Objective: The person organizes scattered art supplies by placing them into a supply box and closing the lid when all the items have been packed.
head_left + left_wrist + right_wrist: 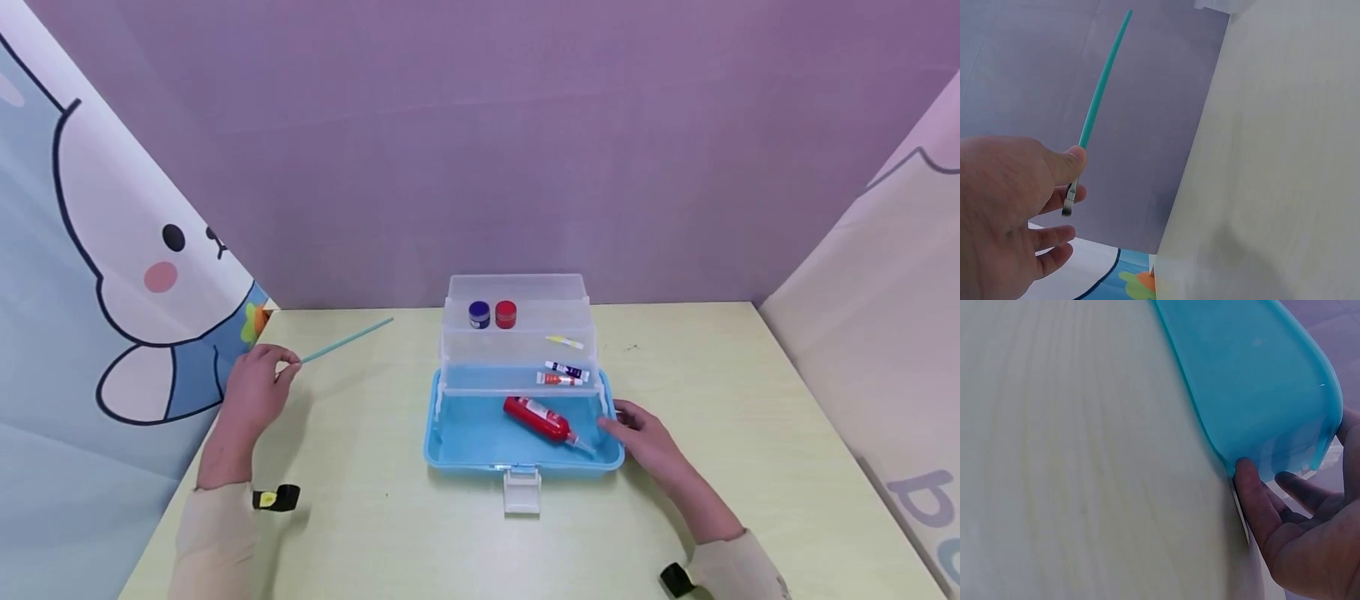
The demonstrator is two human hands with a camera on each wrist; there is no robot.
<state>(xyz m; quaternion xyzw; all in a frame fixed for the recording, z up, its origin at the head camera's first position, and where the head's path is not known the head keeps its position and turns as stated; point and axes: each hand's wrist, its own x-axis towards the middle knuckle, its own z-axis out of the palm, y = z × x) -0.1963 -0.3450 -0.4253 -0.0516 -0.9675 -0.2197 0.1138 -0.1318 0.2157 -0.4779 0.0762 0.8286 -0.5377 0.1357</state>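
Note:
My left hand (261,383) pinches a paintbrush (1099,94) between thumb and fingers, near its metal ferrule. The thin teal handle points up and away to the right; the bristles show below the thumb in the left wrist view. At the right side of a blue plastic storage box (1260,381), my right hand (651,442) holds the wall, thumb over the rim and fingers against the outside. The box stands unlatched, its clear trays (517,354) folded up behind. Inside its base lies a red bottle (538,419) with a pale nozzle.
On the clear trays are a blue-lidded jar (479,315), a red-lidded jar (506,314), a yellow tube (564,342), a dark blue tube (567,370) and an orange tube (558,379). A white latch (522,492) hangs in front. The pale table (360,517) meets a purple backdrop (487,150).

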